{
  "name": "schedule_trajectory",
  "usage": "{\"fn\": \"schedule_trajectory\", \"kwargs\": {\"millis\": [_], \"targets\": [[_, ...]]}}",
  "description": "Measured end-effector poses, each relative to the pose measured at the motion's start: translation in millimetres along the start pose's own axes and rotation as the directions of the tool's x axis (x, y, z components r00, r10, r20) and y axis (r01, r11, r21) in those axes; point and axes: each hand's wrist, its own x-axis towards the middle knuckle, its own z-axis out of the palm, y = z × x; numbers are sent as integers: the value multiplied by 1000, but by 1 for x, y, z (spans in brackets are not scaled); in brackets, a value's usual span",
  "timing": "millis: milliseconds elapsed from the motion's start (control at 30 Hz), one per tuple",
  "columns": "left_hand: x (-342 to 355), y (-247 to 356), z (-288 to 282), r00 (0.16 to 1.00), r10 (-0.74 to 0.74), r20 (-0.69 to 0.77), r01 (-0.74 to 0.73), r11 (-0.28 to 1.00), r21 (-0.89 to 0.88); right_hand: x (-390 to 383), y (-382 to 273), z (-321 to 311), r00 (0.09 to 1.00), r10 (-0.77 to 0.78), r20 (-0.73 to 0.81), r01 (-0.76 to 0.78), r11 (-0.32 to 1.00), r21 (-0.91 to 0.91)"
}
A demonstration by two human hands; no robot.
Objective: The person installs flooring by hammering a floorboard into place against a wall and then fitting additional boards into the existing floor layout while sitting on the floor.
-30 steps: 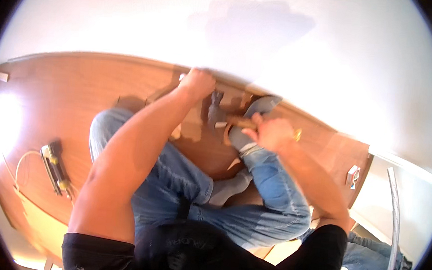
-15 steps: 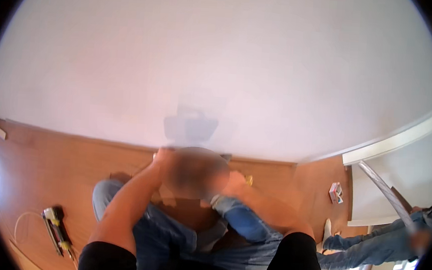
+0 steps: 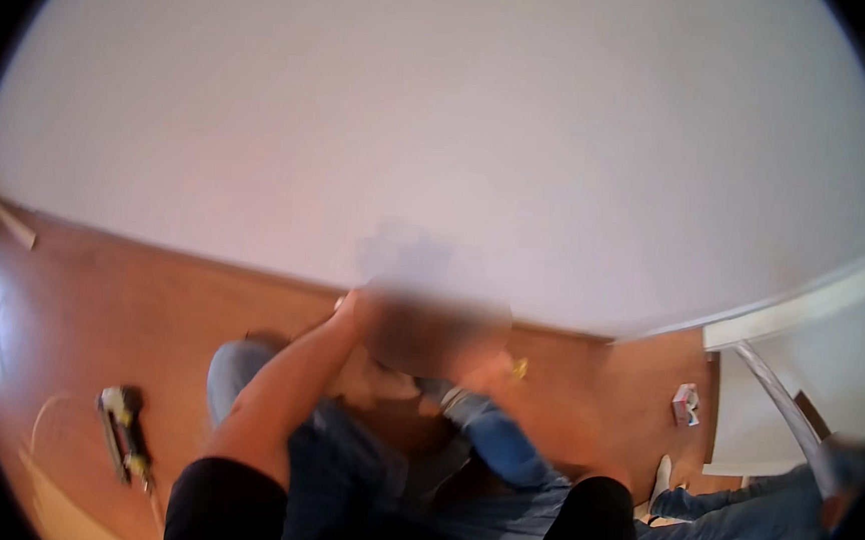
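Both my forearms reach forward over my jeans-clad legs to the foot of a pale wall (image 3: 442, 130). My left hand (image 3: 350, 309) is at the base of the wall, its fingers mostly lost in a dark blurred patch. My right hand (image 3: 486, 370) is to the right of that patch and slightly nearer me, smeared by motion. Whatever lies between the hands cannot be made out. Just right of my right hand a small yellow object (image 3: 520, 367) rests by the wall; its kind is unclear.
On the brown floor (image 3: 169, 312) at left lies a black and yellow-green nail gun (image 3: 124, 433) with a hose. A pale strip (image 3: 11, 224) sits at the far-left corner. To the right are a small red and white box (image 3: 686, 404) and a person in jeans (image 3: 736, 517) beside a long silvery tube (image 3: 779, 400).
My view has turned slightly left, so the floor things appear farther right. Both hands have shifted a little rightward in the picture, still close together by the wall.
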Motion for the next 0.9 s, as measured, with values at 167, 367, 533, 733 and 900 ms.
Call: {"fn": "schedule_trajectory", "kwargs": {"millis": [167, 367, 533, 733, 900], "targets": [[1, 6, -21, 934, -93, 344, 86, 996, 36, 8, 4, 1, 998, -13, 64, 20, 994, -111], [3, 20, -62, 850, -69, 522, -97, 954, 285, 16, 4, 9, 992, -93, -82, 83, 990, -114], [2, 23, -69, 845, -82, 528, -86, 954, 286, 20, 3, -4, 991, -105, -77, 93, 984, -150], [4, 23, -66, 850, -93, 519, -91, 944, 318, 27, 1, -14, 992, -93, -87, 79, 986, -148], [3, 23, -66, 853, -73, 517, -124, 934, 336, 27, 0, -20, 998, -51, 20, 54, 990, -133]]}}
